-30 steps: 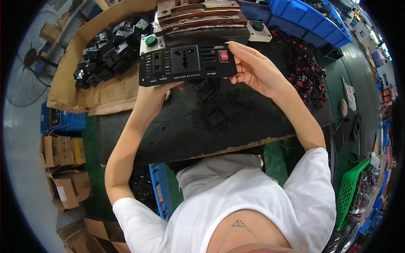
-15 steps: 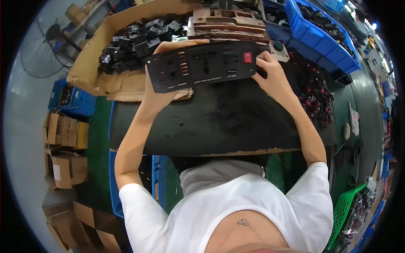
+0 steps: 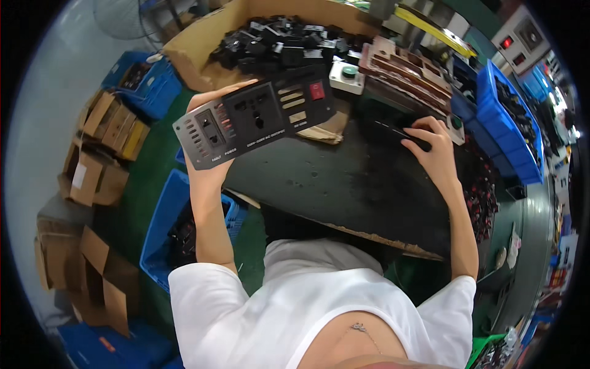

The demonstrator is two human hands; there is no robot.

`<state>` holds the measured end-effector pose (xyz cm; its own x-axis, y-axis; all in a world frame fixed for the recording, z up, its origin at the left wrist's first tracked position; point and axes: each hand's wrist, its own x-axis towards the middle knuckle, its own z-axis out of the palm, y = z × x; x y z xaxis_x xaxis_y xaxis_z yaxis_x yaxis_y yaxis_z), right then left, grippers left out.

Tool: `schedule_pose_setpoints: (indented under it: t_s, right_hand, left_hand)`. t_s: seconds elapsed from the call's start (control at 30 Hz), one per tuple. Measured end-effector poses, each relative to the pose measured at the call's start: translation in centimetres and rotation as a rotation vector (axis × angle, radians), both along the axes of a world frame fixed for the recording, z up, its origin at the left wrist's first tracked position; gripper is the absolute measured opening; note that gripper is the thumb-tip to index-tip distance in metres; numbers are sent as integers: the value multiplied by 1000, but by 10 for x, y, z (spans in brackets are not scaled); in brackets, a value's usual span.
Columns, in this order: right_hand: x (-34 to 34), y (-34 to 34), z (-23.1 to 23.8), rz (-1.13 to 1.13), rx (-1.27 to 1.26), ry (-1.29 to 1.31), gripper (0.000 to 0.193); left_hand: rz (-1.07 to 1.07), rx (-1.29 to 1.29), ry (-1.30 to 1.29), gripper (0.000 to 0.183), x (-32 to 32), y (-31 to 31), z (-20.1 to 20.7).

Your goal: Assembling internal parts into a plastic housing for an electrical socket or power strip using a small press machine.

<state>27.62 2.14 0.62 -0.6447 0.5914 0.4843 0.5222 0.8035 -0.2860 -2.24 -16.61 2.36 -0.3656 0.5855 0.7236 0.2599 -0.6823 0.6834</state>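
Above the far left corner of the surface (image 3: 295,178), partly in front of the open carton (image 3: 182,64), a dark panel (image 3: 275,117) hangs in the left hand (image 3: 211,173), tilted so that its right end stands higher. The left fingers (image 3: 215,96) are closed around it from behind and over the top edge; the panel hides much of the grip. A large socket (image 3: 257,115), a smaller socket (image 3: 211,128) and a red rocker switch (image 3: 316,91) face the wearer.

Toward the right end of the surface, the right hand (image 3: 435,142) is apart from the panel. Its fingers (image 3: 431,125) are curled and narrow, right beside a dark part (image 3: 390,128); whether they grip it I cannot tell.

Along the far edge stand a brown slotted block (image 3: 405,74) and a green button (image 3: 349,72) on a pale box. Black pieces (image 3: 289,44) are heaped in the carton, and small red-and-black pieces (image 3: 482,200) lie by the right edge.

The step in hand seems to be one-handed handling of the panel, with the right hand busy at the surface. The next move probably calls for a firm left grip, a level panel and room past the carton's front flap.
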Motion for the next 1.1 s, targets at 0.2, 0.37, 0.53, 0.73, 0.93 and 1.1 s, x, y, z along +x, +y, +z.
schedule_pose_setpoints:
  t_s: [0.2, 0.37, 0.53, 0.73, 0.93, 1.1]
  right_hand:
    - [-1, 2, 13, 20, -104, -87, 25]
    - [-2, 4, 23, 42, -156, -138, 24]
    - [-3, 8, 28, 70, -179, -135, 23]
    - [-9, 16, 33, 116, -142, -54, 15]
    - [-16, 19, 33, 21, -47, -94, 13]
    - [-39, 42, 70, 43, 267, 50, 21]
  left_hand:
    - [394, -10, -158, 39, -23, -53, -22]
    - [702, -50, -291, 45, -75, -96, -70]
    - [-434, 810, -1276, 57, -72, -95, -78]
    - [-386, 495, -1415, 35, -79, -73, -102]
    - [-117, -267, -502, 23, -79, 19, -35]
    - [343, -408, 718, 28, -77, 113, -16]
